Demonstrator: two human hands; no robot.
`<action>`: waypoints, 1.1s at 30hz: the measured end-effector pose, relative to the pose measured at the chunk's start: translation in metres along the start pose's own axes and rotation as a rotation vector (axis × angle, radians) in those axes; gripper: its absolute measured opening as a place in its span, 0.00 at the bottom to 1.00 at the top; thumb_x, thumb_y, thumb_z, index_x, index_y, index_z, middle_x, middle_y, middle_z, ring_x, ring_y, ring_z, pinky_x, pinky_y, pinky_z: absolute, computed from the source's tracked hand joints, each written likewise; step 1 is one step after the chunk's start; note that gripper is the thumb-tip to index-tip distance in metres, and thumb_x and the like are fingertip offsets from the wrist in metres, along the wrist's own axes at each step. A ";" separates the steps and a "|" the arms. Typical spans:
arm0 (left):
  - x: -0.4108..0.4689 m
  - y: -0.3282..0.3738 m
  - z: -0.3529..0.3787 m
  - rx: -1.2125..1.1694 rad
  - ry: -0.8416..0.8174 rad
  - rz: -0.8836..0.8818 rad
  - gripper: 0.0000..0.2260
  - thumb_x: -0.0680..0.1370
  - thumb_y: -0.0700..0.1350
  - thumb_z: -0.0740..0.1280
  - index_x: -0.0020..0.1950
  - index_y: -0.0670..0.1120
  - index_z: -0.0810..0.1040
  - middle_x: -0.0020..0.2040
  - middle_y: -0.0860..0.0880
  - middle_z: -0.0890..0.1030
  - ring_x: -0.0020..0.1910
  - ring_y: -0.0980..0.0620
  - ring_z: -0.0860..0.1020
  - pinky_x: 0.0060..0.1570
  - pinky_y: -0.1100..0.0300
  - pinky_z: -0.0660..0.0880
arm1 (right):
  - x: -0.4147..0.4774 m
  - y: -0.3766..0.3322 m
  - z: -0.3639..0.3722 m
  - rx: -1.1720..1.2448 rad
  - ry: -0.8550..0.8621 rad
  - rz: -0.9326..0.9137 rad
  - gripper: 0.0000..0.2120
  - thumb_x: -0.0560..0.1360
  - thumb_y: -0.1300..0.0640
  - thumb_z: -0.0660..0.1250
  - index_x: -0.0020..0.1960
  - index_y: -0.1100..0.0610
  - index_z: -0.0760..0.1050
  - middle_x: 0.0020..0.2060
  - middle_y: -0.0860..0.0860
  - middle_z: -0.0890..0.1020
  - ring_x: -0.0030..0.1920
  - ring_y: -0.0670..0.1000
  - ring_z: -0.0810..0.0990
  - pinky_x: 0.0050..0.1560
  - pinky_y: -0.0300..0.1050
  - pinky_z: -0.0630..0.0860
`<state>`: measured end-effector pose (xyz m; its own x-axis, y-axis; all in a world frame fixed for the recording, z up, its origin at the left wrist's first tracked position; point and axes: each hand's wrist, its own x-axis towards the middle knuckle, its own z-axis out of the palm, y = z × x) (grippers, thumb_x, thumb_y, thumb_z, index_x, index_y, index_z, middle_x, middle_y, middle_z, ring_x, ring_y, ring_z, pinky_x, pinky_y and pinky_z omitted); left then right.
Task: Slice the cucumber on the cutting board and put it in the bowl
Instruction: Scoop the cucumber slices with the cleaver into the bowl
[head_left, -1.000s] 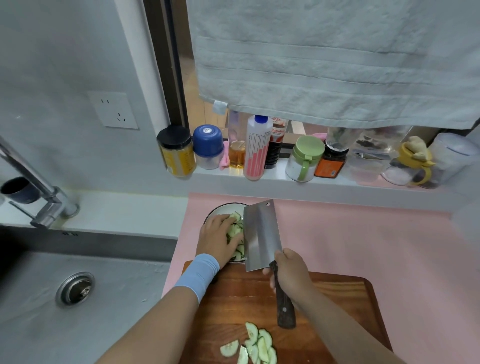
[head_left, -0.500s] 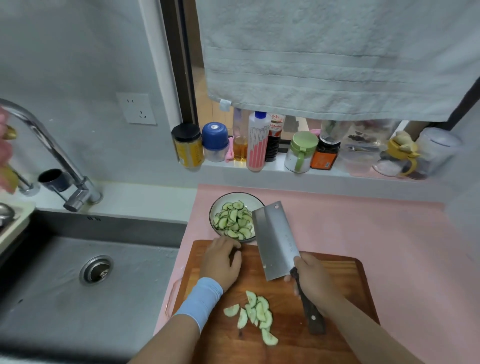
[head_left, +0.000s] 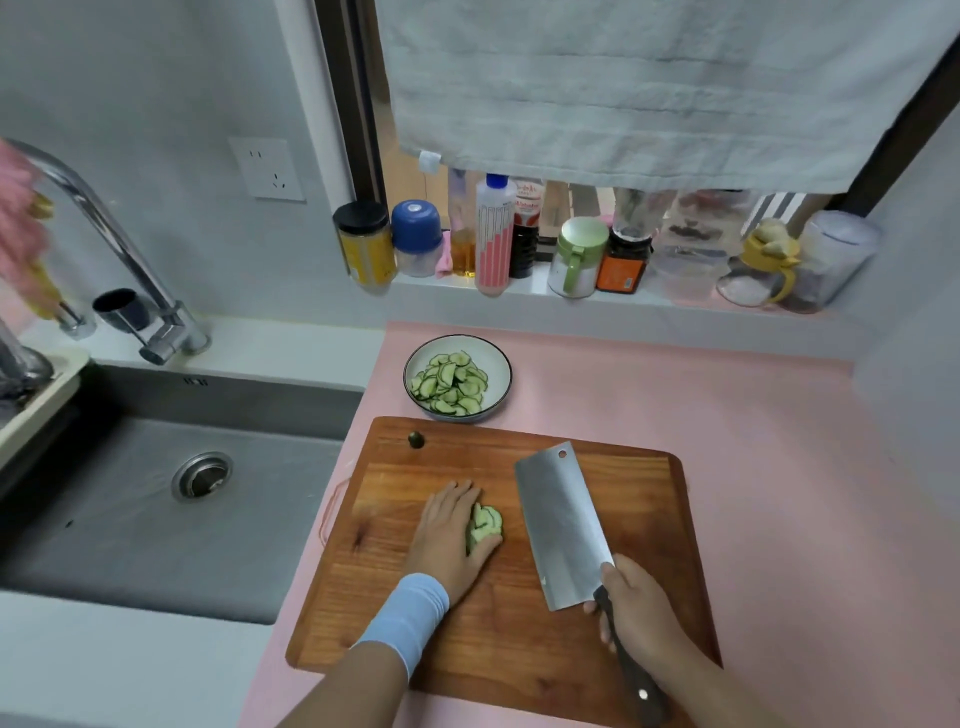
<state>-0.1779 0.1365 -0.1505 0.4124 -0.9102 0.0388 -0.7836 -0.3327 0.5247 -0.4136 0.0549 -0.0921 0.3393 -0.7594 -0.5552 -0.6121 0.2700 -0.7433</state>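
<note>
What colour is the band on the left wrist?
Plain light blue. The wristband, just behind the left hand, shows best in the head view.

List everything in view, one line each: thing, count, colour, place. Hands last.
cutting board: one, brown, pink counter
bowl: one, white, behind board
bowl slices: many, green, inside bowl
board slices: small pile, green, mid-board
cleaver: one, steel, over board
sink: one, grey, left
faucet: one, chrome, over sink
jars and bottles: several, mixed, windowsill
towel: one, grey, above windowsill
left hand: one, touches board slices
right hand: one, grips cleaver handle
</note>
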 end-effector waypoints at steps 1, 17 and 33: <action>-0.001 0.002 0.000 -0.047 0.040 -0.026 0.31 0.77 0.63 0.61 0.76 0.50 0.64 0.77 0.54 0.62 0.78 0.51 0.55 0.77 0.56 0.44 | -0.002 0.004 0.001 0.014 -0.011 0.002 0.14 0.86 0.59 0.52 0.52 0.62 0.74 0.35 0.56 0.83 0.23 0.51 0.73 0.25 0.43 0.69; -0.023 0.008 0.000 -0.266 0.043 -0.185 0.38 0.77 0.57 0.66 0.80 0.48 0.50 0.80 0.54 0.52 0.78 0.57 0.47 0.76 0.59 0.48 | -0.019 -0.011 0.077 0.123 -0.293 0.087 0.10 0.86 0.56 0.55 0.58 0.62 0.70 0.40 0.57 0.83 0.25 0.53 0.75 0.27 0.44 0.75; 0.075 0.021 -0.046 -0.164 0.068 0.079 0.23 0.84 0.51 0.55 0.79 0.53 0.58 0.80 0.52 0.48 0.78 0.54 0.41 0.77 0.55 0.43 | 0.006 -0.092 0.064 0.256 -0.211 -0.109 0.11 0.87 0.57 0.54 0.57 0.62 0.72 0.39 0.59 0.83 0.25 0.53 0.76 0.26 0.43 0.74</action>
<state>-0.1415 0.0728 -0.0975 0.3875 -0.9113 0.1394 -0.7307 -0.2114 0.6491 -0.3097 0.0636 -0.0509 0.5493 -0.6599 -0.5126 -0.3741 0.3544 -0.8570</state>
